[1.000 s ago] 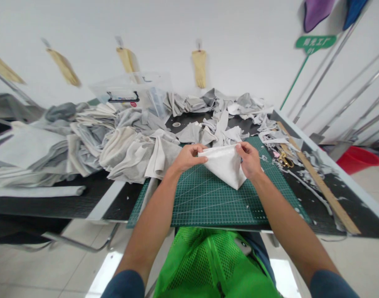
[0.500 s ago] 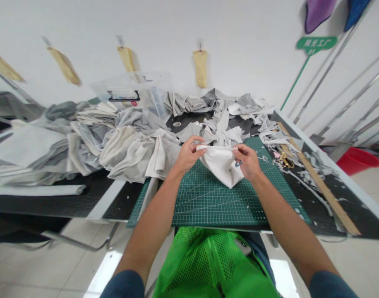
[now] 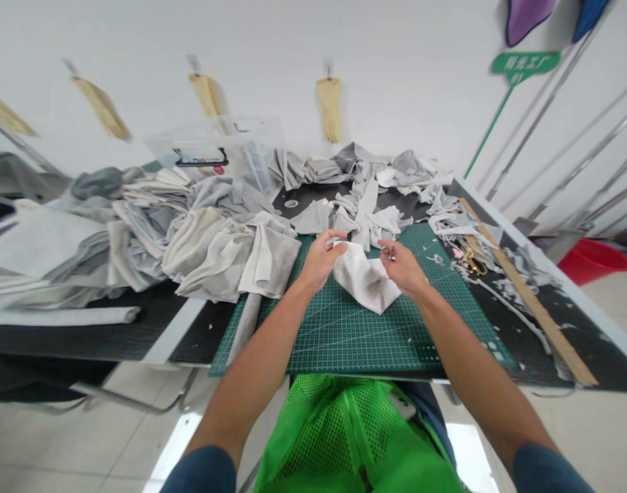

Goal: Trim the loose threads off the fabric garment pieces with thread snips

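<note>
A white piece of cloth (image 3: 363,277) hangs folded above the green cutting mat (image 3: 334,342), its lower corner close to the mat. My left hand (image 3: 324,259) pinches its upper left edge between thumb and fingers. At the cloth's right side is my right hand (image 3: 402,268), fingers bent and drawn together. A small shiny bit shows at those fingers, too small to name. Whether the right fingertips still touch the cloth is hard to see. Beyond the hands lie light grey cloth scraps (image 3: 365,212).
Stacks of grey and white cloth (image 3: 215,253) lie left of the mat, before a clear plastic box (image 3: 215,147). On the right are a wooden ruler (image 3: 529,294), gold-handled scissors (image 3: 472,262) and thin offcuts. A rolled cloth (image 3: 246,325) rests on the mat's left edge.
The cloth's top edge, earlier stretched between both hands, now sags on the right. My right hand has shifted slightly, and the bluish ring seen at it no longer shows clearly.
</note>
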The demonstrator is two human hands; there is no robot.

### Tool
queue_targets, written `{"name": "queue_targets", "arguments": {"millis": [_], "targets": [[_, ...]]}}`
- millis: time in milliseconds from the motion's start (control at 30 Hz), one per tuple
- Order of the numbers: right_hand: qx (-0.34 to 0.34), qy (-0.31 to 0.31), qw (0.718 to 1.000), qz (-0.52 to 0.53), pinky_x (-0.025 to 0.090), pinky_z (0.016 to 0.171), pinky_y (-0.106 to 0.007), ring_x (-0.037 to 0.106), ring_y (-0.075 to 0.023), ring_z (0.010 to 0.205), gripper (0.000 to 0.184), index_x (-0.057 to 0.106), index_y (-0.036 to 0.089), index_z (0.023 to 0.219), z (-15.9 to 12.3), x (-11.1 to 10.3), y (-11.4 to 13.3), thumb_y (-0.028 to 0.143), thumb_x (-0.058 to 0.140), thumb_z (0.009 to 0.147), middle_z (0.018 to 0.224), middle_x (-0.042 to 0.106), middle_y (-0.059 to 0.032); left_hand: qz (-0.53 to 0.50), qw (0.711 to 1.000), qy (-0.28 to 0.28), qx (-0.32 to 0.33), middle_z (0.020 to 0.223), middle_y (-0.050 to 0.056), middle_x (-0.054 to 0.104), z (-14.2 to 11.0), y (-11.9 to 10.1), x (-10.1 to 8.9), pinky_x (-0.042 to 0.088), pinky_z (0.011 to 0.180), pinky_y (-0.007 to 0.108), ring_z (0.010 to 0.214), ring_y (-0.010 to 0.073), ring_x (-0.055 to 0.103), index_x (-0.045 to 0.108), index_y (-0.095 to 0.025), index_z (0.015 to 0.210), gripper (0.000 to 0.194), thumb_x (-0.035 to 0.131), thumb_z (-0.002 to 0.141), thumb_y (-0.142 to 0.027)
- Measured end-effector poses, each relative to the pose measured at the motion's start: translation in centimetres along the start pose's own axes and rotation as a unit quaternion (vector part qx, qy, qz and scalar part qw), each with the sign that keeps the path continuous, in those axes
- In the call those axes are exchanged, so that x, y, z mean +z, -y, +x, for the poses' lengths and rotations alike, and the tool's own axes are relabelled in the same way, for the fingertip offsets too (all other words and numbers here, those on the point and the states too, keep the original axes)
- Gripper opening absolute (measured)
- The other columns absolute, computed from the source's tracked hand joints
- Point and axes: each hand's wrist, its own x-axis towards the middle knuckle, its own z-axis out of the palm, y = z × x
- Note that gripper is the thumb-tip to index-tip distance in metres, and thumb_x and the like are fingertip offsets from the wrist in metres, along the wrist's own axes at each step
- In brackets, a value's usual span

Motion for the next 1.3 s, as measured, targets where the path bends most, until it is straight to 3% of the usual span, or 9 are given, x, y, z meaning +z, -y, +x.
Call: {"name": "queue_targets", "arguments": {"millis": [167,267,400,500,633,800,933,1100,1300], "targets": [[0.039,0.037,0.997,0.055,0.054,0.093,-0.042,0.069,-0.0234,0.099,0.038,0.067,0.019,0.121,-0.4,0.8,1.2,0.045,0.052,0.097,0.113,0.073,-0.0115,-0.007,1.0,0.017,-0.011,0.079,0.0,0.07,-0.2,0.3,0.3,0.045,0.06,0.022,0.064,0.0121,0.063,0.063,-0.02,0.109,0.035,0.078,0.078,-0.025],[0.063,0.045,0.992,0.098,0.057,0.083,-0.037,0.072,-0.0204,0.089,0.046,0.061,0.021,0.126,-0.4,0.7,1.9,0.056,0.042,0.103,0.115,0.074,-0.0114,0.004,0.999,0.028,-0.019,0.08,0.0,0.071,-0.2,0.7,0.4,0.047,0.062,0.023,0.065,0.0132,0.064,0.063,-0.02,0.111,0.035,0.077,0.08,-0.028],[0.076,0.056,0.996,-0.003,0.053,0.069,-0.035,0.067,-0.0202,0.064,0.05,0.057,0.022,0.13,-0.4,0.0,1.9,0.06,0.037,0.104,0.083,0.074,-0.0051,0.009,0.999,0.044,-0.014,0.084,0.002,0.072,-0.2,1.0,0.3,0.049,0.065,0.024,0.069,0.0141,0.066,0.064,-0.02,0.112,0.034,0.077,0.082,-0.03],[0.08,0.058,0.989,-0.105,0.05,0.072,-0.036,0.066,-0.0232,0.067,0.045,0.062,0.02,0.123,-0.5,-0.3,1.1,0.053,0.063,0.093,0.071,0.07,-0.0034,0.006,0.999,0.041,-0.021,0.084,0.002,0.072,-0.1,1.1,0.3,0.049,0.064,0.024,0.068,0.014,0.065,0.064,-0.02,0.111,0.035,0.078,0.081,-0.031],[0.088,0.088,0.98,-0.152,0.05,0.073,-0.034,0.068,-0.0243,0.077,0.052,0.063,0.017,0.124,-0.6,-0.3,0.4,0.034,0.077,0.077,0.093,0.075,-0.0094,0.022,0.999,0.002,-0.032,0.081,0.001,0.072,0.2,1.2,0.3,0.046,0.059,0.023,0.065,0.0138,0.064,0.066,-0.019,0.107,0.032,0.077,0.078,-0.029],[0.011,0.122,0.976,-0.183,0.049,0.081,-0.036,0.066,-0.0253,0.086,0.018,0.072,0.018,0.1,0.0,-0.7,1.0,0.024,0.062,0.085,0.099,0.075,-0.0105,0.049,0.995,-0.077,-0.046,0.075,0.001,0.069,0.7,1.7,-0.2,0.045,0.058,0.023,0.063,0.0139,0.062,0.068,-0.017,0.098,0.028,0.076,0.071,-0.021],[-0.065,0.077,0.984,-0.144,0.051,0.085,-0.037,0.066,-0.0247,0.091,0.026,0.074,0.02,0.111,-0.1,-0.4,1.8,0.031,0.059,0.093,0.104,0.075,-0.0102,0.03,0.995,-0.083,-0.049,0.074,0.001,0.069,0.8,1.6,-0.4,0.046,0.058,0.024,0.062,0.014,0.063,0.067,-0.017,0.099,0.032,0.078,0.069,-0.02],[-0.142,0.037,0.981,-0.127,0.052,0.091,-0.04,0.065,-0.0268,0.098,0.037,0.071,0.022,0.127,-1.1,0.8,2.9,0.039,0.061,0.096,0.109,0.074,-0.0119,-0.015,0.998,-0.042,-0.043,0.078,0.001,0.071,0.4,1.0,0.1,0.05,0.062,0.025,0.065,0.0136,0.065,0.065,-0.018,0.106,0.04,0.08,0.069,-0.021],[-0.162,0.018,0.977,-0.138,0.051,0.095,-0.042,0.066,-0.0279,0.098,0.041,0.067,0.023,0.134,-1.6,1.3,3.5,0.042,0.057,0.1,0.109,0.074,-0.0124,-0.023,0.999,-0.015,-0.031,0.08,0.002,0.072,-0.1,0.7,0.5,0.051,0.065,0.025,0.067,0.014,0.066,0.064,-0.018,0.11,0.044,0.082,0.071,-0.024]]}}
